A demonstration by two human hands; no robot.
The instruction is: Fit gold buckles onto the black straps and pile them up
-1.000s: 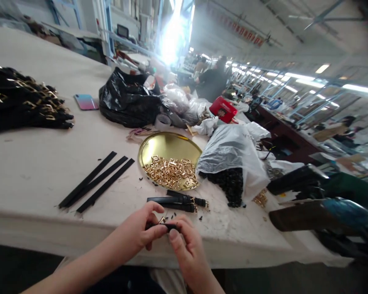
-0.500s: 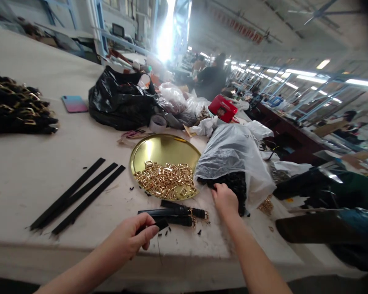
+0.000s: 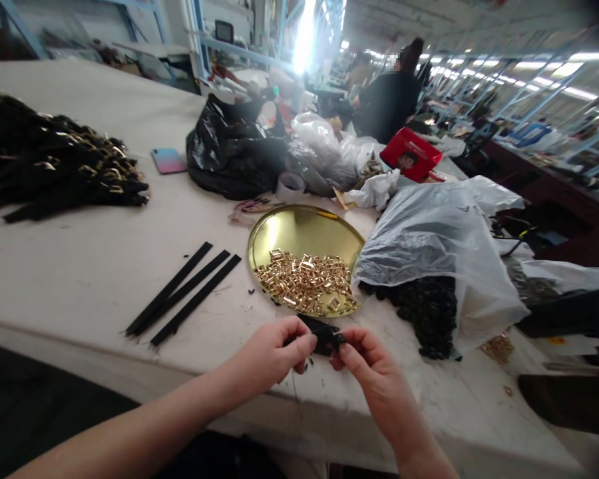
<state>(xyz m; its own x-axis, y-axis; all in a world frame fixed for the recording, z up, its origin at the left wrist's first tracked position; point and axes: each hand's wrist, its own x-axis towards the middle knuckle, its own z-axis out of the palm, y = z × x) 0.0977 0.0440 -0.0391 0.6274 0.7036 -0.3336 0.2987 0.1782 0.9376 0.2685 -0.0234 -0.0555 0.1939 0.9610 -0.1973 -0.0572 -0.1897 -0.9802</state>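
My left hand (image 3: 279,349) pinches a black strap (image 3: 323,342) near its end, above the table's front part. Close beside it, my right hand (image 3: 372,366) has its fingertips closed on a small black piece (image 3: 338,339), held right at the strap's end; whether the two touch I cannot tell. Behind the hands stands a round gold tray (image 3: 259,233) with a heap of gold buckles (image 3: 309,283). The buckled straps on the table by the tray are mostly hidden by my hands. A clear plastic bag (image 3: 429,226) to the right spills many small black pieces (image 3: 432,313).
Three black strips (image 3: 194,299) lie left of the tray. A pile of black straps with gold buckles (image 3: 64,159) is at far left, near a phone (image 3: 168,161). Behind are a black plastic bag (image 3: 234,153), a tape roll (image 3: 290,186) and a red packet (image 3: 410,154). A person (image 3: 389,100) stands beyond.
My right hand has left the plastic bag and come to my left hand, a small black piece in its fingers. The view has shifted left.
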